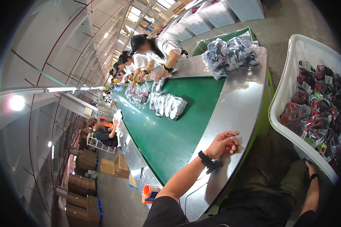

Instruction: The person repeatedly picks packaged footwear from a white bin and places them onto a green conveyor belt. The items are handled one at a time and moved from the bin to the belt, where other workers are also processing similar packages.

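My left hand (224,144) hovers over or rests lightly on the steel edge (235,113) of the conveyor table. Its fingers are apart and loosely bent, with nothing in them, and a black band circles the wrist. Down at my right side, my right hand (311,168) is by my thigh, next to the rim of a white bin (278,108); its fingers are mostly hidden. Inside that bin lie many clear plastic bags with red and black items (314,102). Several clear-bagged items (166,106) sit in a row on the green belt (170,136), beyond my left hand.
A pile of clear bags (231,55) covers the table's far right corner, before a green bin (201,47). Co-workers (159,53) stand along the far side; another person (104,134) sits at left. An orange-and-blue container (150,192) stands near the left edge. Cardboard boxes (115,166) lie beyond.
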Demonstrator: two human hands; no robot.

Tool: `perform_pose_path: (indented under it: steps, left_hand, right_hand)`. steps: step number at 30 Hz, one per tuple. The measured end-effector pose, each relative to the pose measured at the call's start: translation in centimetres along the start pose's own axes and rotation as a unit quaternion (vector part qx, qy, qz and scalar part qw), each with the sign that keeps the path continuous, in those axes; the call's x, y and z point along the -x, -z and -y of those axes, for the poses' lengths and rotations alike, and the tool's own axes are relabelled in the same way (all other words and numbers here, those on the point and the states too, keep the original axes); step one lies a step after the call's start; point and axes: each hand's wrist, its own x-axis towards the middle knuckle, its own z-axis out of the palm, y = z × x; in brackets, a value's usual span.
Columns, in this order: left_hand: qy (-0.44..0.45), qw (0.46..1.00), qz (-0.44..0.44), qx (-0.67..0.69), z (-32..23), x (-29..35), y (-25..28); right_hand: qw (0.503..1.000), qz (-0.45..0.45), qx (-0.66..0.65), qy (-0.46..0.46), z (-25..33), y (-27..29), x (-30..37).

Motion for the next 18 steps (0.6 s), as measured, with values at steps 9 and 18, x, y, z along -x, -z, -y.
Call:
perform_pose_path:
  steps: [9, 18]
  left_hand:
    - [-0.001, 1.0, 0.005, 0.024, -0.1, -0.1, -0.1]
    - [-0.007, 0.999, 0.012, 0.03, 0.0, -0.2, 0.0]
  right_hand:
    - [0.998, 0.001, 0.05, -0.027, 0.2, 1.3, 0.0]
    - [0.99, -0.027, 0.018, -0.138, -0.8, 1.9, -1.8]
